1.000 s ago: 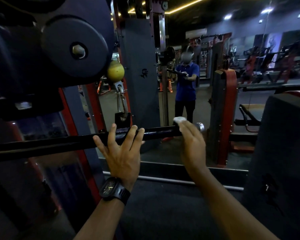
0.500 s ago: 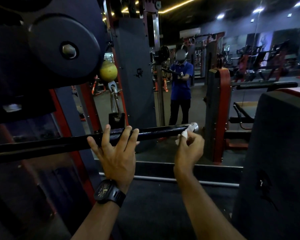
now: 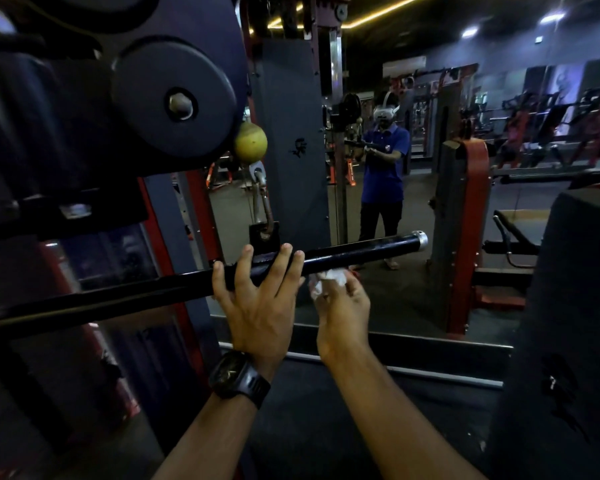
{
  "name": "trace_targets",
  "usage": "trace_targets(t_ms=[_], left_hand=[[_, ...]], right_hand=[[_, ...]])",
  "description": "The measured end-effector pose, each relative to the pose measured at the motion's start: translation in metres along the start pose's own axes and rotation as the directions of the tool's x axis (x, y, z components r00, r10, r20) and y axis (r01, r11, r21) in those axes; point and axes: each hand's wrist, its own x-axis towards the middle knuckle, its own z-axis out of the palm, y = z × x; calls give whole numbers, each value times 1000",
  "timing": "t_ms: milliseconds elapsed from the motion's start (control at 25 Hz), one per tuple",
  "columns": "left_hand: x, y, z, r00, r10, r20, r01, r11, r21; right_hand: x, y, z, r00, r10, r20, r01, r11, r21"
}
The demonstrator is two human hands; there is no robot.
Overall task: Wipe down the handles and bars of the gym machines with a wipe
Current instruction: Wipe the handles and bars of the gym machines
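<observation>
A long black bar (image 3: 357,250) with a silver end cap runs from lower left to upper right across the view. My left hand (image 3: 257,299) grips it from below, fingers hooked over its top, a black watch on the wrist. My right hand (image 3: 342,313) sits just right of the left hand, under the bar, and holds a crumpled white wipe (image 3: 328,279) against the bar's underside. The bar's right end is bare.
A dark weight plate (image 3: 177,98) and machine frame fill the upper left. A yellow ball (image 3: 250,143) and carabiner hang above the bar's middle. A mirror ahead reflects a person (image 3: 383,174). A dark padded block (image 3: 575,306) stands at the right.
My right hand has slid the wipe left along the bar, from the silver end cap to just beside my left hand, and dropped from the top to the underside. The left hand stays put.
</observation>
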Motion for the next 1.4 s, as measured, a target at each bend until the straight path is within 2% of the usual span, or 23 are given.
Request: trace_targets(t_ms=[40, 160, 280, 400, 480, 600, 720, 760, 800, 840, 880, 920, 960, 1000, 1040, 1080, 1160, 1200, 1240, 1280, 1320, 1360, 1400], left_hand=[[0, 0, 1, 1000, -4, -1, 4, 1000, -6], [-2, 0, 3, 1000, 5, -1, -5, 1000, -8], [-2, -1, 5, 999, 29, -26, -28, 999, 16], [-3, -2, 8, 998, 43, -35, -42, 999, 24], [-3, -2, 8, 998, 45, -49, -44, 999, 24], [-3, -1, 11, 998, 41, -44, -40, 999, 11], [-3, -3, 13, 996, 47, -72, -45, 999, 28], [-4, -5, 14, 996, 47, -78, -45, 999, 29], [-5, -5, 15, 995, 47, -84, -45, 999, 29], [-5, -5, 15, 995, 49, -88, -46, 999, 29], [-6, -5, 14, 995, 53, -90, -51, 998, 25], [-6, -5, 13, 994, 60, -91, -59, 998, 21], [-5, -7, 13, 994, 68, -91, -66, 998, 19], [-5, -8, 12, 993, 75, -89, -73, 997, 21], [-5, -8, 12, 993, 79, -88, -77, 997, 23], [-5, -8, 11, 993, 78, -89, -76, 997, 21], [-5, -8, 10, 995, 58, -86, -59, 998, -9], [-5, -7, 10, 995, 49, -81, -51, 998, -20], [-4, -7, 11, 996, 47, -76, -48, 999, -19], [-4, -7, 11, 996, 47, -72, -48, 999, -9], [-4, -7, 12, 996, 47, -72, -47, 999, 0], [-4, -6, 12, 996, 45, -71, -45, 999, 2], [-4, -5, 11, 997, 41, -71, -41, 999, -1]], right_hand=[[-1, -2, 5, 999, 27, 34, -27, 1000, 6], [-2, -4, 13, 998, 62, 12, -62, 998, 22], [-10, -1, 11, 992, 78, 101, -84, 995, 49], [-6, -7, 7, 996, 84, 24, -86, 987, 135], [-2, -12, 7, 994, 105, 33, -109, 982, 151], [3, -17, 5, 994, 90, -64, -76, 979, 190], [5, -15, 7, 995, 12, -102, -7, 999, 52], [6, -12, 7, 988, -71, -134, 67, 997, -39], [7, -9, 6, 965, -217, -149, 192, 968, -163], [6, -5, 4, 903, -415, -109, 364, 876, -316], [6, -4, 1, 801, -598, 8, 534, 709, -461], [9, -6, -2, 687, -704, 181, 659, 498, -564], [16, -12, -3, 603, -706, 371, 718, 279, -638], [23, -22, -1, 565, -629, 534, 726, 71, -684], [27, -34, 4, 560, -511, 652, 718, -93, -690], [29, -45, 10, 567, -381, 730, 733, -171, -658], [29, -59, 21, 544, -98, 833, 821, -146, -553], [29, -65, 26, 524, 28, 851, 839, -188, -511], [34, -73, 28, 536, 119, 836, 827, -274, -491], [40, -83, 29, 597, 171, 784, 780, -352, -517], [47, -93, 28, 671, 163, 723, 718, -386, -579], [49, -99, 27, 719, 145, 680, 675, -376, -634], [49, -99, 27, 709, 134, 692, 691, -325, -646]])
